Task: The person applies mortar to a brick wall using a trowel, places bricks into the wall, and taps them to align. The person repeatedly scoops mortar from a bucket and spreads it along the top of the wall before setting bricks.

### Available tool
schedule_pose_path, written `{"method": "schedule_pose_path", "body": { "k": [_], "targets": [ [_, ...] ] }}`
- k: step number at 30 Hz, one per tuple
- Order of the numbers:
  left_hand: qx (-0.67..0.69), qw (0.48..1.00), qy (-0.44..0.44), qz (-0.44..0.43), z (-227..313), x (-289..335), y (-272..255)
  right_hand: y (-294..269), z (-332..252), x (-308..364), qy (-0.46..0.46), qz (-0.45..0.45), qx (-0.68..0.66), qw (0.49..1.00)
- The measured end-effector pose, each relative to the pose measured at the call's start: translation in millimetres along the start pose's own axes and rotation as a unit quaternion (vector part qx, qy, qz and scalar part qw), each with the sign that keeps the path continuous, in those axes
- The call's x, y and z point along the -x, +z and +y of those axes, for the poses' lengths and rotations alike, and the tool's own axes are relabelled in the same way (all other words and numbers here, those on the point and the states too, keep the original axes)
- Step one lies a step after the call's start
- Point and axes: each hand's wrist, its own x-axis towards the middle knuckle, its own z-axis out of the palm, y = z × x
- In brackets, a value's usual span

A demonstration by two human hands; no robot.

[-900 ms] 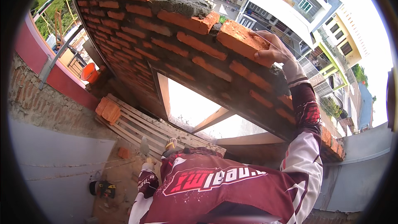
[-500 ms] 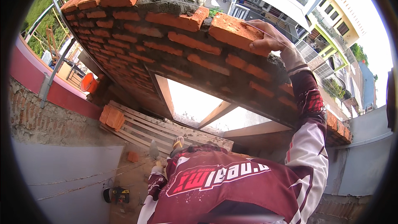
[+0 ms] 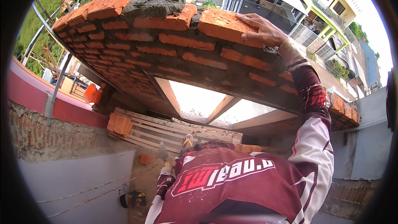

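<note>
My right hand (image 3: 267,33) grips the right end of an orange brick (image 3: 226,24) on top of the brick wall (image 3: 166,49). Its fingers lie over the upper face and the thumb presses the near side. Grey mortar (image 3: 155,6) is spread along the wall top to the left, past a neighbouring brick (image 3: 176,20). A thin string runs along the top course. Low by my body, my left hand (image 3: 168,167) is closed on a trowel, its pointed blade (image 3: 162,151) showing beyond the fingers; most of that hand is small and partly hidden.
Below the wall is a slatted wooden platform (image 3: 153,130) with stacked bricks (image 3: 120,124). A wood-framed opening (image 3: 224,112) pierces the wall. An orange bucket (image 3: 92,94) stands at left, and a black-and-yellow tool (image 3: 136,199) lies on the floor. Houses and a street lie beyond the wall.
The whole view has shifted slightly, with the wall top now further left. My right hand stays on the brick, and the left keeps the trowel low.
</note>
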Motion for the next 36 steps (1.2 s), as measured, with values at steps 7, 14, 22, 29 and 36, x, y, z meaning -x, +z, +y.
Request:
{"method": "schedule_pose_path", "body": {
  "k": [7,14,22,29,36],
  "targets": [
    [-0.010,1.000,0.010,0.008,24.0,6.5,-2.9,2.5,1.3,1.2,0.013,-0.001,0.019,1.000],
    [-0.038,0.999,0.011,0.010,34.6,13.9,0.3,3.8,0.1,3.9,0.016,0.005,0.040,0.999],
    [-0.038,0.999,0.027,-0.009,21.4,6.2,0.5,17.5,-30.5,36.1,-0.011,0.241,0.062,0.968],
    [-0.063,0.998,0.017,-0.019,12.9,-11.2,4.8,223.2,-73.0,154.2,-0.046,0.272,-0.115,0.954],
    [-0.163,0.985,0.040,-0.029,19.4,-39.5,7.1,550.3,-11.2,382.6,0.252,-0.406,-0.334,0.812]
  ]
}}
